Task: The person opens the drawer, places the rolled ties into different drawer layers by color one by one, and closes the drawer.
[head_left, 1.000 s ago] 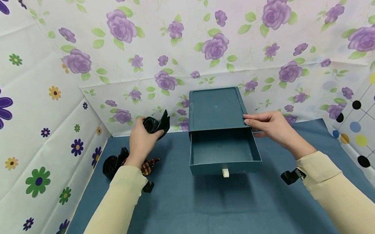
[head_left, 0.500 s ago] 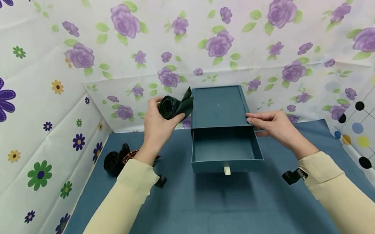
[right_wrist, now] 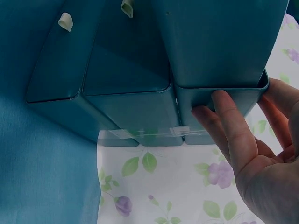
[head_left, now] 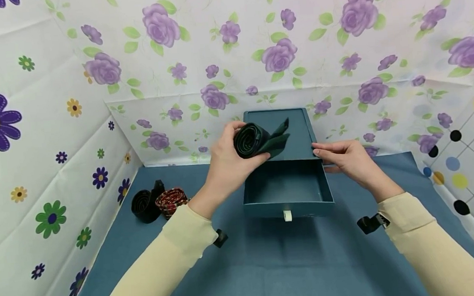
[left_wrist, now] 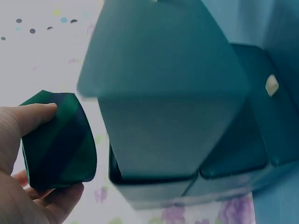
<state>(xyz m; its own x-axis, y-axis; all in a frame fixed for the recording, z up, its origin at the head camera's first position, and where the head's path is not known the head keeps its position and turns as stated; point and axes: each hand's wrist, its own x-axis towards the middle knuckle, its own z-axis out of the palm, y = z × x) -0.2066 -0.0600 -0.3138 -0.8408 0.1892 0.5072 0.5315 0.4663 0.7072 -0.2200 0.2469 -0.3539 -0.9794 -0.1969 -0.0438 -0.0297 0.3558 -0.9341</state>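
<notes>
Head view: left hand [head_left: 226, 161] grips green roll [head_left: 255, 140].

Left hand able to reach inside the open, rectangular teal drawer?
Probably yes: the left hand, holding the rolled green striped cloth, is close, and the pulled-out part of the drawer is uncovered.

Rolled strip [left_wrist: 60, 140]: deep green, crossed by broad navy diagonal banding. Drawer unit [head_left: 300, 134]: plain teal-blue; pull tab [head_left: 287, 215], cream. Second roll [head_left: 144, 207]: black, from where I stand. Coil [head_left: 170, 202]: mottled red and black with pale flecks. Sleeves [head_left: 433, 239]: plain pale yellow. Tablecloth [head_left: 287, 277]: plain blue. Back hanging [head_left: 231, 66]: white, purple roses, green leaves. Left hanging [head_left: 49, 184]: white; purple, green and orange flowers. Right hanging [head_left: 468, 150]: white; black, blue, yellow and orange dots, grey lines.
</notes>
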